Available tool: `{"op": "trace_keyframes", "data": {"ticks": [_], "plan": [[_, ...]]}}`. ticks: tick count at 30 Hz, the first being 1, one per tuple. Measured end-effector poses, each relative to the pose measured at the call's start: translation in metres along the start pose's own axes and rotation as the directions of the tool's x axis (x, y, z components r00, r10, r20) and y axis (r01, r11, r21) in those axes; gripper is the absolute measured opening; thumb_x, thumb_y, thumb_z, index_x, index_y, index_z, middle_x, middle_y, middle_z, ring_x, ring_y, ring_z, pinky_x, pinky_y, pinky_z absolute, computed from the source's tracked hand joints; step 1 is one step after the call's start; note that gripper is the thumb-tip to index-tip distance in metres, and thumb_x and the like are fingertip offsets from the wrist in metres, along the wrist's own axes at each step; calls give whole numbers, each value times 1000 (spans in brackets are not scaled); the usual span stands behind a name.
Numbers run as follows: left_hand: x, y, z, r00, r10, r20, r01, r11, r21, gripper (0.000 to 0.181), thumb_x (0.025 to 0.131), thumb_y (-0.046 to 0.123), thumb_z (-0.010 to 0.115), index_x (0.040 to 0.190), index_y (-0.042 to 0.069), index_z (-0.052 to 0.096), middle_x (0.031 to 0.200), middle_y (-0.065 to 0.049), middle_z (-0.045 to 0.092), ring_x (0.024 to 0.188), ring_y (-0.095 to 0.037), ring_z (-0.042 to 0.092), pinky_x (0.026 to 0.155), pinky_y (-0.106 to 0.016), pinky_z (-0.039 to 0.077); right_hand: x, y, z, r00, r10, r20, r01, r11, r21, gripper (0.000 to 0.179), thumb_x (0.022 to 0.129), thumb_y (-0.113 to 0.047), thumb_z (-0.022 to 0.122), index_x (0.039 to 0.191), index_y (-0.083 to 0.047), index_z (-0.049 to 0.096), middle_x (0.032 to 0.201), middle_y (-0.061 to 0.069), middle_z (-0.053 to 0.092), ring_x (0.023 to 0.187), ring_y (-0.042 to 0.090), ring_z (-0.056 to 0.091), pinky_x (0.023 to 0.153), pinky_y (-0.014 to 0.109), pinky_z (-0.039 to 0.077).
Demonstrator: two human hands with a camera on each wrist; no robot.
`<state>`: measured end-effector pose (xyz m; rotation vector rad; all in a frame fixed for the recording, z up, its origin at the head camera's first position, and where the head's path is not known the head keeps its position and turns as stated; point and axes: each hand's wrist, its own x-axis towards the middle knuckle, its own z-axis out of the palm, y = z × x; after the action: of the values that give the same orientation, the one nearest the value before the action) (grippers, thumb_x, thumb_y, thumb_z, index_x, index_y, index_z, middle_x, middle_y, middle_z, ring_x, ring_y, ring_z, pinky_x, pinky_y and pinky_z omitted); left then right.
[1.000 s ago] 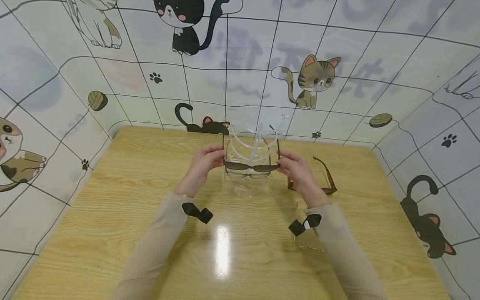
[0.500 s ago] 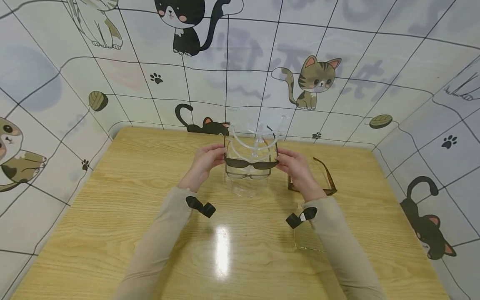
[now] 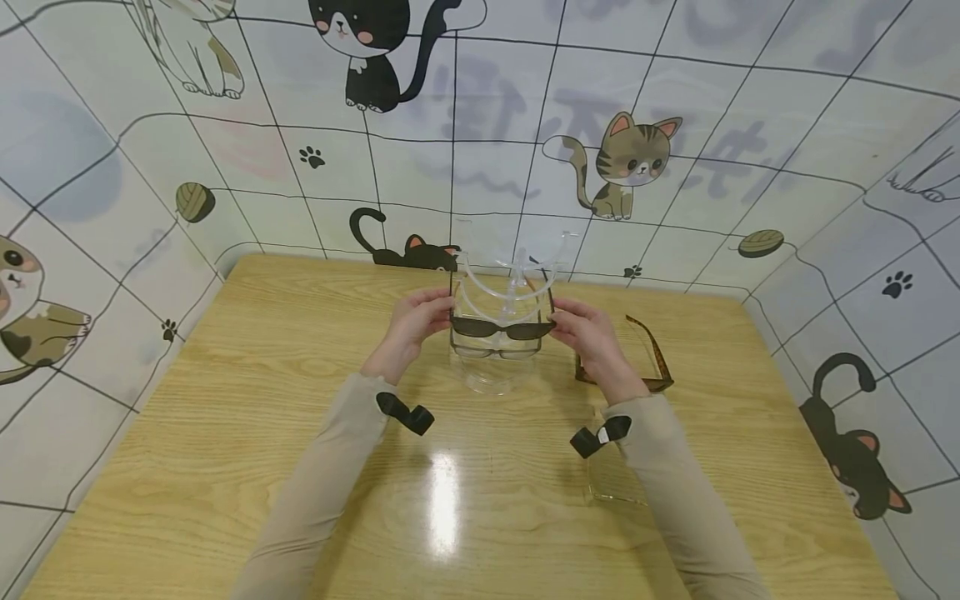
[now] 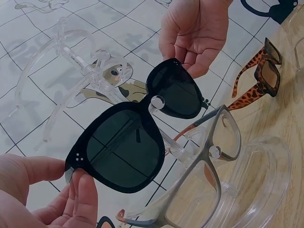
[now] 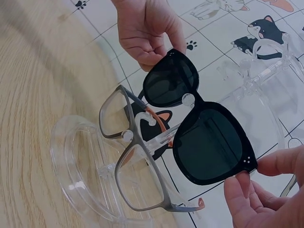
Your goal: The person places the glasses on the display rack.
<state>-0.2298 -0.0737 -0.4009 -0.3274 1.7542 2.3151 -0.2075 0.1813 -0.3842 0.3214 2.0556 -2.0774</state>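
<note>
Two hands, left [image 3: 412, 325] and right [image 3: 596, 337], pinch opposite outer ends of one pair of black sunglasses [image 5: 209, 140]. One surface [image 3: 262, 483] carries one clear stand [image 5: 159, 140], its outline faint in the head view. The sunglasses sit at its upper peg: dark green lenses, pale corner dots. Below: one grey-framed pair [image 5: 137, 139]. Right: one tortoiseshell pair [image 4: 261, 85], partly hidden by the right hand in the head view. One thin gold outline [image 3: 615, 500], partly behind the right sleeve [image 3: 675, 492], is unidentifiable.

Head view faces forward-down from six o'clock; closer wrist views, from seven and five, share the sunglasses [image 4: 137, 118].
</note>
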Motion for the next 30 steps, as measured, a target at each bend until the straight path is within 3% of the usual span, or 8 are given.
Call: {"op": "trace_keyframes", "data": {"ticks": [9, 15, 22, 25, 30], "plan": [[0, 0, 0, 1000, 5, -11, -4, 1000, 12, 35, 89, 5, 62, 121, -8, 57, 72, 2, 62, 56, -6, 57, 54, -15, 51, -1, 3, -2, 1000, -4, 16, 4, 1000, 11, 42, 96, -6, 49, 136, 6, 42, 110, 11, 49, 83, 9, 54, 88, 23, 49], [-3, 3, -1, 1000, 17, -1, -17, 997, 70, 36, 90, 8, 61, 121, -8, 56, 72, 2, 62, 55, -6, 57, 55, -16, 51, -2, 6, -3, 999, -13, 37, 11, 999, 36, 43, 97, -7, 47, 137, 7, 39, 117, 15, 47, 88, 10, 54, 93, 25, 47], [-8, 4, -8, 999, 33, -3, -33, 989, 142, 37, 92, 16, 59, 122, -5, 57, 79, 2, 61, 64, -7, 58, 62, -17, 51, -8, 7, -5, 996, -16, 89, 12, 999, 39, 47, 99, -7, 43, 142, 6, 31, 144, 23, 29, 118, 25, 46, 102, 28, 40], [-13, 3, -12, 999, 49, -4, -48, 986, 159, 37, 92, 17, 59, 122, -5, 57, 80, 1, 61, 64, -8, 58, 62, -17, 51, -12, 9, -9, 995, -15, 102, 13, 1000, 25, 49, 99, -7, 43, 143, 6, 28, 145, 23, 28, 129, 32, 38, 104, 29, 37], [-21, -3, -18, 998, 66, 10, -67, 983, 169, 36, 93, 16, 58, 118, -9, 58, 78, 1, 61, 63, -7, 58, 63, -18, 52, -22, 14, -17, 991, -30, 128, 31, 999, -9, 52, 98, -7, 45, 144, 8, 25, 144, 25, 31, 131, 34, 36, 105, 29, 36]]}}
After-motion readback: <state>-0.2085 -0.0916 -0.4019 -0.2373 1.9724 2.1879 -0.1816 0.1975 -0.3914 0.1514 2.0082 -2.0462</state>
